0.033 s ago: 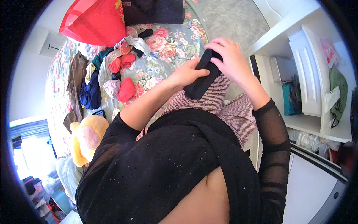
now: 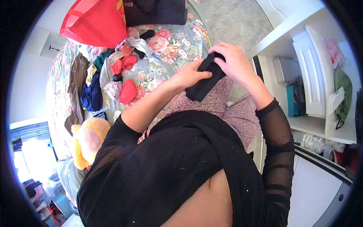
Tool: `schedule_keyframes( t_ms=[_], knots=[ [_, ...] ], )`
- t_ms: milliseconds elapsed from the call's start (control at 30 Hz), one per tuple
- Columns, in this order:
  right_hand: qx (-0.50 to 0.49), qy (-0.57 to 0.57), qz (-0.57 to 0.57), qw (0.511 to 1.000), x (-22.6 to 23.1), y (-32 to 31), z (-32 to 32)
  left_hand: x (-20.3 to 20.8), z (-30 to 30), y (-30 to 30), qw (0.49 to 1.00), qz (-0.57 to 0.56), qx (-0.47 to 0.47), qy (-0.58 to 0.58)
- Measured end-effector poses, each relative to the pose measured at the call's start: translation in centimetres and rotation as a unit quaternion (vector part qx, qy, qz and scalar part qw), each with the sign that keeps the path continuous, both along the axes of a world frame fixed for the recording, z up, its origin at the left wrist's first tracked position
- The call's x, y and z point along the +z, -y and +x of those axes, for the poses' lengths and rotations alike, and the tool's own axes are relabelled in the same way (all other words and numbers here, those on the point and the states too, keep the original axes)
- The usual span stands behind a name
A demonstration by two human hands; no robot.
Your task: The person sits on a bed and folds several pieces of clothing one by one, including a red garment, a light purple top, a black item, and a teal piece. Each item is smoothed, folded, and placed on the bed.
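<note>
A folded black sock [image 2: 201,87] is held over my lap, tilted, with its far end up at the right. My left hand [image 2: 188,76] grips its left edge, the thumb lying across the top and the fingers behind. At the far end, my right hand [image 2: 235,62] has its fingers bent over the fabric and the thumb against the near side. Both hands are closed on the sock; some fingertips are hidden. Beneath it are my patterned trousers [image 2: 210,104].
On the left, a flowered bed [image 2: 170,56] holds a red balled cloth [image 2: 128,91], a dark blue garment [image 2: 91,94], a red bag [image 2: 96,24], a black bag [image 2: 157,11] and a yellow plush toy [image 2: 94,132]. An open white cabinet [image 2: 308,126] stands at the right.
</note>
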State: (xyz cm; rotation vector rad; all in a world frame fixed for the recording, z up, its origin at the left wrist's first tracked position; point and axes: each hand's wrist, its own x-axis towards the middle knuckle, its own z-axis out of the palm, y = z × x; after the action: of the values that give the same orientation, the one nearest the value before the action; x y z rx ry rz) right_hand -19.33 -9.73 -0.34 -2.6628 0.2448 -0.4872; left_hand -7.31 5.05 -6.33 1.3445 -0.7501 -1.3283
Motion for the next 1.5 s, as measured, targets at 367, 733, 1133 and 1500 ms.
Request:
schedule_keyframes(
  t_ms=[367,733,1133,1500],
  knots=[
    [0.009,-0.207,0.477,0.854,-2.8,3.0,-3.1,1.5,2.4,-1.5,0.970,-0.088,-0.216,0.067],
    [0.007,-0.187,0.811,0.554,-3.3,-1.2,-6.7,1.2,1.4,-1.0,0.964,-0.094,-0.183,0.167],
    [0.026,-0.043,0.792,0.608,-2.7,0.5,-7.6,0.6,3.4,-0.8,0.997,0.053,0.049,-0.022],
    [0.076,-0.027,0.773,0.629,-2.9,0.2,-6.6,0.7,0.7,-0.9,0.893,0.048,0.080,-0.441]
  ],
)
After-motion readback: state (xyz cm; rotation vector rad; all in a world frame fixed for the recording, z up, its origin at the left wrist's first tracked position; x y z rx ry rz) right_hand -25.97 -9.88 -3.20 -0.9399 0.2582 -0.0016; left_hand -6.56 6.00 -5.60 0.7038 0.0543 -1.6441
